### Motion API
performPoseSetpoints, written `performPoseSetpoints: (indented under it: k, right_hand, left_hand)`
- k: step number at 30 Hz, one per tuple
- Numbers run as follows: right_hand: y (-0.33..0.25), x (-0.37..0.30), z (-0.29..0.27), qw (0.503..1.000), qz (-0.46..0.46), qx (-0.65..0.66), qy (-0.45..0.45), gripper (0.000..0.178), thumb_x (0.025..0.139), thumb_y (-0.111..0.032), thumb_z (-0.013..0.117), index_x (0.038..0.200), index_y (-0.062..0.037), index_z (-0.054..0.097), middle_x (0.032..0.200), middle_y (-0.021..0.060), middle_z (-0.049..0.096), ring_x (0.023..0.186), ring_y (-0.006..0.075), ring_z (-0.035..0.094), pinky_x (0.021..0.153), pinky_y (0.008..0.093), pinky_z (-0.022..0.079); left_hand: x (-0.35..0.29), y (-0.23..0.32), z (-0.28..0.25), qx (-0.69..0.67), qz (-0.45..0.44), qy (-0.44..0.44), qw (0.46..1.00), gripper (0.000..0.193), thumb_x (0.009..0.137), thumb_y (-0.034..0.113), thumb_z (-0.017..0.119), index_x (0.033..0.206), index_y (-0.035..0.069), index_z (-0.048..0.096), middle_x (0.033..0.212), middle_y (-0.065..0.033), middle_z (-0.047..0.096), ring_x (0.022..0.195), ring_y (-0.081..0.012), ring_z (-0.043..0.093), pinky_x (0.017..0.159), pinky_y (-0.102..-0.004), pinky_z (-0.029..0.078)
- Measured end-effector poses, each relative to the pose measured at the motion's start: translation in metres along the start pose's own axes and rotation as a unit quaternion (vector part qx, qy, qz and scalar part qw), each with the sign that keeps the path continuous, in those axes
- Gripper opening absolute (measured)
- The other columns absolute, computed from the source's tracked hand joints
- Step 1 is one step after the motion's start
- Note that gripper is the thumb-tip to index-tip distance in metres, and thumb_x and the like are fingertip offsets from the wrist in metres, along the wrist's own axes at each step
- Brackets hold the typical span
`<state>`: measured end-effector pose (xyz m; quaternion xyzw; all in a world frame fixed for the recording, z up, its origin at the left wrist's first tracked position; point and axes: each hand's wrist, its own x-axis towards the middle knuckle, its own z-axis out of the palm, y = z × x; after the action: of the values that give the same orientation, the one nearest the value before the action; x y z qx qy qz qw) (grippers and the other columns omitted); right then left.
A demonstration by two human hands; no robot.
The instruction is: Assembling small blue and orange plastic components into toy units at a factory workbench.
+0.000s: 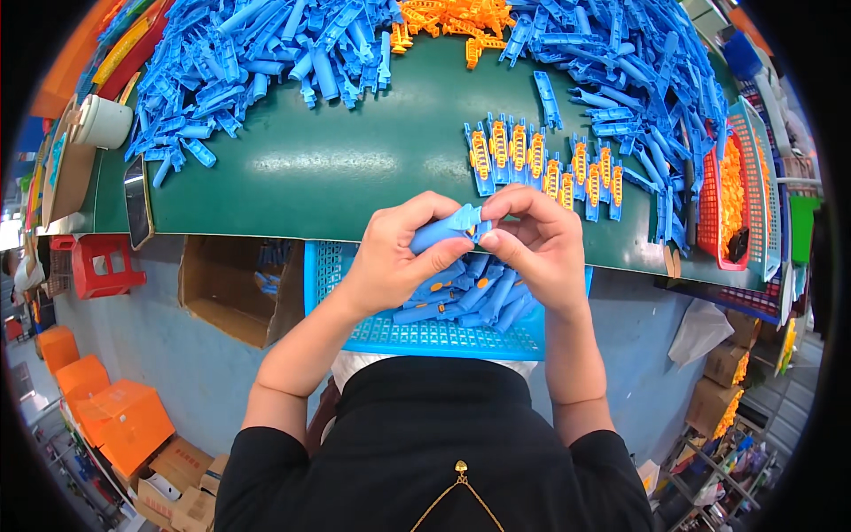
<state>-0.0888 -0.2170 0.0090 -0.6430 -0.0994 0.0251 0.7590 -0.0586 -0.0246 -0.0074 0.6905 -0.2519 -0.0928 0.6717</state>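
My left hand (396, 254) is wrapped round a rounded blue plastic piece (441, 230) above the table's front edge. At the piece's right end, the thumb and fingers of my right hand (539, 246) pinch it, and a little orange shows there between my hands. Below them is a light blue basket (425, 339) with several blue pieces (470, 299) in it, some showing orange spots. Just beyond my right hand, blue half shells with orange ladder-like inserts (536, 155) lie in slanted rows on the green table (292, 191).
Big heaps of blue shells (257, 62) (638, 71) cover the far table, with orange inserts (456, 16) between them. At the right stands a red basket (712, 208) of orange parts. A phone (138, 202) lies at the left edge, above a cardboard box (232, 310) and red stool (99, 266).
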Motion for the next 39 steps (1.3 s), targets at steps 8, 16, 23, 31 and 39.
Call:
performPoseSetpoints:
  k: [8, 16, 23, 31, 39]
  right_hand:
    - [0.001, 0.01, 0.0, 0.949, -0.181, -0.253, -0.043, 0.035, 0.076, 0.0, 0.075, 0.109, 0.002, 0.064, 0.112, 0.0119, 0.062, 0.106, 0.0208, 0.059, 0.088, 0.032, 0.05]
    - [-0.002, 0.002, -0.005, 0.982, -0.035, -0.177, 0.054, 0.026, 0.082, -0.003, 0.074, 0.103, 0.0032, 0.06, 0.102, 0.0089, 0.059, 0.095, 0.0143, 0.06, 0.084, 0.0281, 0.051]
    - [-0.013, -0.007, -0.013, 0.987, 0.046, -0.151, -0.007, 0.017, 0.083, -0.003, 0.071, 0.097, 0.0028, 0.066, 0.091, 0.0067, 0.064, 0.087, 0.0145, 0.062, 0.083, 0.0272, 0.051]
    - [-0.023, 0.058, -0.064, 0.881, 0.044, -0.448, 0.146, 0.027, 0.09, -0.025, 0.066, 0.098, -0.0001, 0.071, 0.089, 0.0129, 0.071, 0.083, 0.0214, 0.067, 0.076, 0.0318, 0.051]
    - [0.004, 0.115, -0.097, 0.675, 0.006, -0.727, 0.123, 0.028, 0.085, -0.014, 0.061, 0.11, -0.0032, 0.066, 0.091, 0.0171, 0.07, 0.087, 0.0354, 0.066, 0.079, 0.0442, 0.052]
  left_hand:
    - [0.004, -0.001, -0.01, -0.322, -0.22, -0.143, 0.91, 0.025, 0.097, 0.028, 0.059, 0.103, 0.004, 0.059, 0.074, 0.0022, 0.053, 0.057, -0.0053, 0.044, 0.053, -0.0201, 0.037]
    - [-0.002, -0.004, -0.001, -0.119, -0.026, 0.019, 0.992, 0.028, 0.093, 0.011, 0.064, 0.119, 0.004, 0.055, 0.093, -0.0031, 0.061, 0.075, -0.0065, 0.055, 0.064, -0.0204, 0.043]
    - [0.012, 0.013, -0.031, 0.099, -0.03, -0.152, 0.983, 0.01, 0.089, 0.004, 0.059, 0.094, -0.001, 0.066, 0.086, -0.0106, 0.064, 0.084, -0.0209, 0.061, 0.076, -0.0316, 0.045]
    - [0.072, -0.014, -0.012, 0.425, 0.249, -0.105, 0.864, 0.021, 0.08, 0.006, 0.068, 0.1, 0.007, 0.065, 0.109, -0.0054, 0.061, 0.108, -0.0285, 0.053, 0.091, -0.0413, 0.046]
    - [0.068, -0.002, -0.016, 0.447, 0.113, -0.168, 0.871, 0.023, 0.077, 0.012, 0.072, 0.094, 0.004, 0.057, 0.099, -0.0084, 0.059, 0.099, -0.029, 0.056, 0.083, -0.0388, 0.046]
